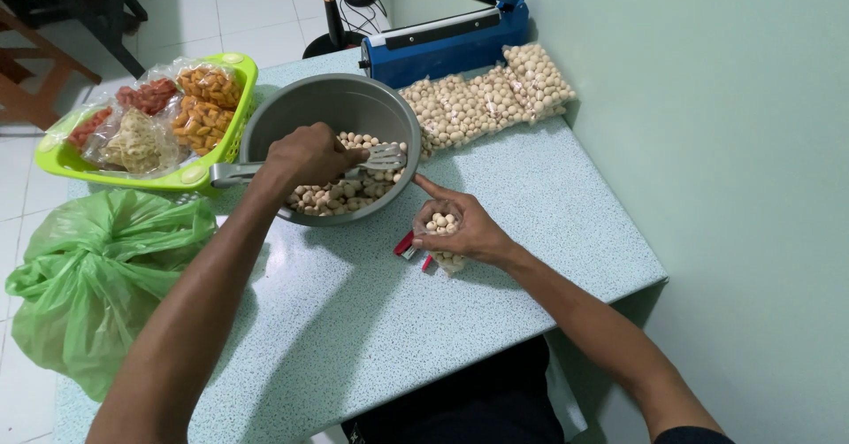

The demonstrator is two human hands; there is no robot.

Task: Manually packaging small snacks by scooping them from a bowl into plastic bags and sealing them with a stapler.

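Beside the bowl (265,126), the right hand (469,230) pinches the light, floppy bag (445,232) by its mouth; the left hand (305,154) grips the spatula (371,157).

The room is bright, with soft, even light. The light seems to come from above and a bit from the left. The left arm (190,320) throws a soft grey shadow onto the speckled tabletop (398,320), just to its right. A small shadow lies under the right hand (460,229). The inside of the metal bowl (340,108) is darker on its near side and has a dull shine, not a hard glare. The green plastic bag (88,276) shines a little on its folds. The picture is sharp in the middle. Straight lines bend a little at the edges. The floor at the top left looks very white.
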